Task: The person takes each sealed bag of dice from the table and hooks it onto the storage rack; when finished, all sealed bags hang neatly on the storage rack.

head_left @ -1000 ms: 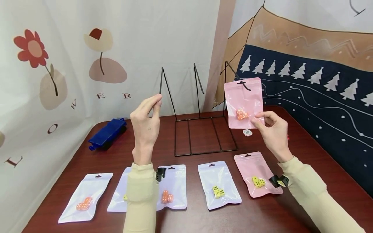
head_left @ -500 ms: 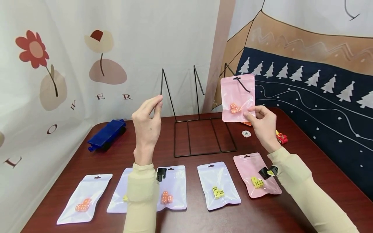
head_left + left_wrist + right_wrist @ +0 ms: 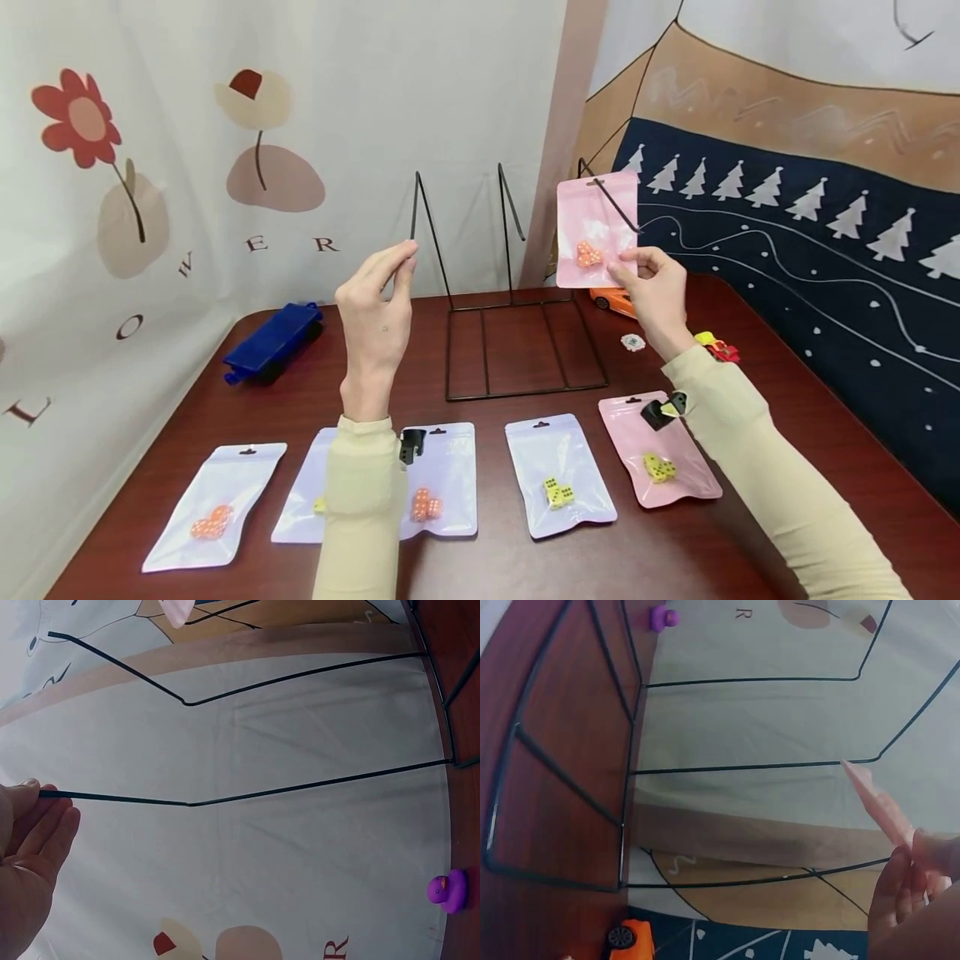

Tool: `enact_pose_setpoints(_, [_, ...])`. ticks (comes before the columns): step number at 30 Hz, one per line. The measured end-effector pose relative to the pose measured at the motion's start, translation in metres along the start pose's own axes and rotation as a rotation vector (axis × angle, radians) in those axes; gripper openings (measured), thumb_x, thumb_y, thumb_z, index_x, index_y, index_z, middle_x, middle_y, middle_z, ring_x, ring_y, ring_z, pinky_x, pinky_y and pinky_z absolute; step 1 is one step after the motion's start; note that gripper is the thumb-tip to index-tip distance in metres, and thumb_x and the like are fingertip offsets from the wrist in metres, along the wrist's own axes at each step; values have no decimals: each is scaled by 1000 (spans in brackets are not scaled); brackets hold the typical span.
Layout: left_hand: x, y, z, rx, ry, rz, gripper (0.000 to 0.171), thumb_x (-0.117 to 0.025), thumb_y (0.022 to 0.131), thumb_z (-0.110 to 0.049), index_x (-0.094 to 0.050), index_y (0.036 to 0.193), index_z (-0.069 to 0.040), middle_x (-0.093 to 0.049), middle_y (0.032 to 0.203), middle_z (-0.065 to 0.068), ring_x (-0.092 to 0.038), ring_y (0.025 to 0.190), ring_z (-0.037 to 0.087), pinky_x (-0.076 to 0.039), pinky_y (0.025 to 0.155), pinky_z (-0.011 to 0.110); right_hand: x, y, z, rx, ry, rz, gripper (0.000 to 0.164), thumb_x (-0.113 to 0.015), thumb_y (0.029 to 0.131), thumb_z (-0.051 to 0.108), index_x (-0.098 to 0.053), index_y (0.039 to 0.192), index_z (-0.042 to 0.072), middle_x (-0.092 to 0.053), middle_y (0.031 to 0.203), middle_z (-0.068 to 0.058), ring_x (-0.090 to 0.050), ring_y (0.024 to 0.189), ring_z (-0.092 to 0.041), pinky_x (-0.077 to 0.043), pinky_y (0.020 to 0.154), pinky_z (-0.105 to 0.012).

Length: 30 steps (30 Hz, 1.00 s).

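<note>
1. I have the right hand pinching the pink bag by its lower right edge, between thumb and fingers.
2. The bag is up off the table, threaded by its top slot on the right hook of the black wire rack. I see the slot near the hook's upper bend, with the rest of the hook sloping down across the front of the bag.
3. The bag looks pale pink and glossy to me: upright, rectangular, rounded at the corners, with a patch of glare around its middle.
4. Orange dice with white dots show inside, bunched low and just left of the thumb; I can't make out a sure count.
5. My right wrist view catches the bag nearly edge-on, thin and slanting away from the fingertips.
6. I have the left hand pinching the tip of the left hook; the left wrist view shows the end held between thumb and fingers.
7. Nearer me, a second pink bag with yellow dice lies flat on the table, right of a white bag.
8. An orange car shows just below the hanging bag, partly covered.
</note>
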<state>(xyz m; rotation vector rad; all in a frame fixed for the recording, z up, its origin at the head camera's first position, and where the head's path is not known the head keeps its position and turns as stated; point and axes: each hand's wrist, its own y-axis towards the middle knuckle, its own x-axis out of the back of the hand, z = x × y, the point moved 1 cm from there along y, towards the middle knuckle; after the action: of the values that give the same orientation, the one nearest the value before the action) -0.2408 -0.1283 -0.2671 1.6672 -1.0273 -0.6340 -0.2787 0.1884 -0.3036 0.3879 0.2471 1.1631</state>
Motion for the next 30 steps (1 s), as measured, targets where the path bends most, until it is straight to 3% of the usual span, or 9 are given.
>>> enact_pose_setpoints(5, [4, 4, -1, -4, 10, 5, 17, -66, 86, 5, -73, 101, 1, -70, 99, 10, -67, 94, 24, -53, 84, 28, -12, 9, -2, -80, 81, -14, 13, -72, 83, 2, -64, 93, 0, -56, 78, -2, -53, 69, -10, -51, 64, -14])
enact_pose_setpoints(9, [6, 4, -2, -1, 16, -2, 17, -66, 86, 4, -73, 101, 1, -70, 99, 10, -67, 94, 24, -53, 84, 28, -18, 14, -3, -97, 102, -4, 16, -71, 84, 2, -63, 97, -2, -55, 79, -3, -52, 70, -10, -50, 65, -13])
enact_pose_setpoints(16, [5, 1, -3, 8, 3, 4, 17, -65, 87, 4, -73, 102, 2, -70, 100, 11, -67, 93, 25, -53, 84, 28, -25, 18, -2, -141, 15, 23, 28, -66, 89, 7, -62, 114, -6, -53, 84, -1, -52, 74, -10, -48, 66, -16])
enact_pose_setpoints(22, [4, -4, -3, 15, 1, 8, 18, -63, 89, 0, -72, 105, 2, -70, 101, 12, -67, 92, 23, -53, 84, 27, -28, 20, -6, -181, 8, 39, 31, -62, 92, 9, -60, 119, -5, -51, 88, -1, -54, 77, -12, -46, 68, -19])
enact_pose_setpoints(25, [3, -5, -2, 8, -4, 9, 18, -63, 89, 0, -72, 105, 3, -69, 101, 13, -66, 93, 22, -52, 84, 27, -26, 22, -7, -197, 9, 37, 32, -61, 93, 9, -59, 121, -4, -51, 93, -1, -51, 80, -11, -44, 67, -19])
enact_pose_setpoints(30, [1, -2, -2, -5, -10, 9, 18, -64, 89, 1, -72, 104, 3, -70, 101, 13, -66, 93, 22, -53, 84, 28, -23, 22, -8, -205, 19, 41, 35, -60, 93, 10, -58, 126, -2, -52, 109, -7, -50, 92, -13, -46, 78, -22])
